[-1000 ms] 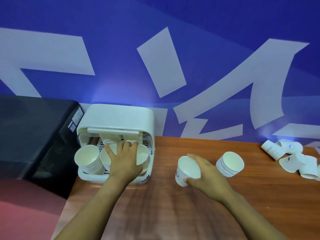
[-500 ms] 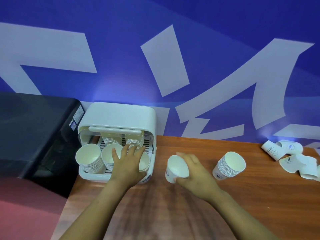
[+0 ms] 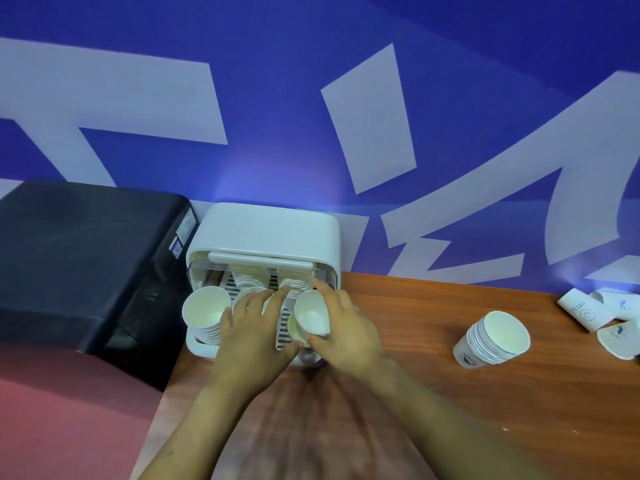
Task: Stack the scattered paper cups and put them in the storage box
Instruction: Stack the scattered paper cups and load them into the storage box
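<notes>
Right hand (image 3: 341,327) grips one paper cup (image 3: 311,317) over the white storage box (image 3: 266,233); left hand (image 3: 254,327) rests relaxed inside; one cup stack (image 3: 491,341) at three o'clock

White storage box (image 3: 266,233), front open, at left end of wooden desk (image 3: 433,393); cup stacks inside, one at front left (image 3: 204,311). Left hand (image 3: 254,332) resting open over middle stack. Right hand (image 3: 341,329) gripping a cup stack (image 3: 311,315) at box's right front. Separate stack (image 3: 495,336) upright on desk; loose cups (image 3: 588,311) lying at far right.
</notes>
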The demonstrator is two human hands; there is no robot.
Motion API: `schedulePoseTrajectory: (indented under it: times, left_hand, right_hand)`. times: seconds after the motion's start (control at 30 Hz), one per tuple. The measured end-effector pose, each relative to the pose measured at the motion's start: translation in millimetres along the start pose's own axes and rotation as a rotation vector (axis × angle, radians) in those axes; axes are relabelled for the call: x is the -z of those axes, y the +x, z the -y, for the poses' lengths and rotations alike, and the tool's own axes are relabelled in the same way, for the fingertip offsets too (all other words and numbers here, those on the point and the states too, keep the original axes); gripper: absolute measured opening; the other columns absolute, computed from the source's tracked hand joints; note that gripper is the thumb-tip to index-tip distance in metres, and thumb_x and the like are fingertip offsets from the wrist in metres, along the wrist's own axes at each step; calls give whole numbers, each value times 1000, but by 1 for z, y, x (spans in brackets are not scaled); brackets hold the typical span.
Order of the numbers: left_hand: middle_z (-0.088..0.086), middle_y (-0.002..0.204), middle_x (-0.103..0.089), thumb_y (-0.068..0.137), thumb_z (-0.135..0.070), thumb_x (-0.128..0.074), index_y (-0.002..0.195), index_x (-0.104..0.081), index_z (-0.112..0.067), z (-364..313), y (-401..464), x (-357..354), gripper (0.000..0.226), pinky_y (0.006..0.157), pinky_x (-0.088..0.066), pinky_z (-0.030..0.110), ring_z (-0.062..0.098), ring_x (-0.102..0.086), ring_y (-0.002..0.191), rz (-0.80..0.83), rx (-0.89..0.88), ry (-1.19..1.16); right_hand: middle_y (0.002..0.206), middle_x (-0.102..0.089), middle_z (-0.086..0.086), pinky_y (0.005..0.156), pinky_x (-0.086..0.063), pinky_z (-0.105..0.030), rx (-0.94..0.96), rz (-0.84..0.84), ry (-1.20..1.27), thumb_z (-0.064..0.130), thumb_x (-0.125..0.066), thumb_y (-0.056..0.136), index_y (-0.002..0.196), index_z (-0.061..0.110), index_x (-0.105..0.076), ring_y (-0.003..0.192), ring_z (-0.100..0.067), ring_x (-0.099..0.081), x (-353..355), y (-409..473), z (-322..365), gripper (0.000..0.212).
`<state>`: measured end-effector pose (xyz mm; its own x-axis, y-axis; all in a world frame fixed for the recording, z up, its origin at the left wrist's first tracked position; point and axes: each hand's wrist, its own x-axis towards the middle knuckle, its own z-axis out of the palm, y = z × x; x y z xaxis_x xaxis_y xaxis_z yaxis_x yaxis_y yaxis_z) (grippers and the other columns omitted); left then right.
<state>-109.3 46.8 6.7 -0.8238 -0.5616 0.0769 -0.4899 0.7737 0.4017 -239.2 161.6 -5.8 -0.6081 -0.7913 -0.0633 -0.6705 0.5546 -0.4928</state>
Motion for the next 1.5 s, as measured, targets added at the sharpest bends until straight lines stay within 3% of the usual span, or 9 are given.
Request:
schedulePoseTrajectory:
  times: [0.33,0.53,0.63,0.83,1.07,1.3,1.5]
  left_hand:
    - [-6,146,-34,80,-50,-63,149,-19,-33,-6,-5,4,84,113,-23,46,19,-25,138,55,15,46]
    - [-2,138,-47,81,-44,-60,141,-38,-27,-39,-15,8,65,105,-34,39,23,-40,128,38,-39,-105]
    - [-1,131,-54,87,-36,-60,135,-46,-26,-65,-36,-3,51,95,-41,32,19,-51,118,169,-28,-228]
    - [-3,131,-54,89,-38,-56,133,-45,-28,-126,-64,-19,46,96,-44,34,17,-53,118,281,-94,-140]
    - [-6,125,-58,88,-38,-57,126,-50,-28,-229,-96,-57,40,92,-45,31,16,-55,115,249,-98,-78]
    - [-9,128,-55,89,-39,-53,126,-48,-30,-358,-140,-125,38,89,-44,28,15,-53,117,348,-106,-30]
    - [-8,126,-57,88,-37,-53,126,-48,-29,-403,-143,-146,39,89,-45,29,16,-53,117,387,-89,2]
  right_hand:
    - [157,-15,7,112,-32,-37,-47,234,-16,46,-70,76,149,39,-1,141,-22,-26,-11,-25,-25,101]
    - [143,-39,4,102,-42,-38,-100,207,-86,42,-59,87,143,32,-31,129,-19,-43,50,-59,-39,63]
    - [129,-54,3,97,-45,-36,-148,250,-132,42,-59,87,131,28,-49,118,-17,-52,70,-88,-60,47]
    - [115,-60,7,90,-45,-26,-168,238,-74,38,-61,87,126,26,-54,101,-11,-56,97,-137,-97,42]
    - [104,-56,13,89,-48,-32,-162,220,-18,40,-63,84,122,30,-55,89,-7,-54,142,-205,-185,40]
    - [100,-58,13,88,-49,-32,-145,211,14,38,-64,84,120,30,-57,82,-6,-50,192,-271,-287,38]
    - [99,-57,13,87,-48,-31,-172,216,30,37,-63,85,121,28,-57,82,-6,-50,220,-298,-341,37]
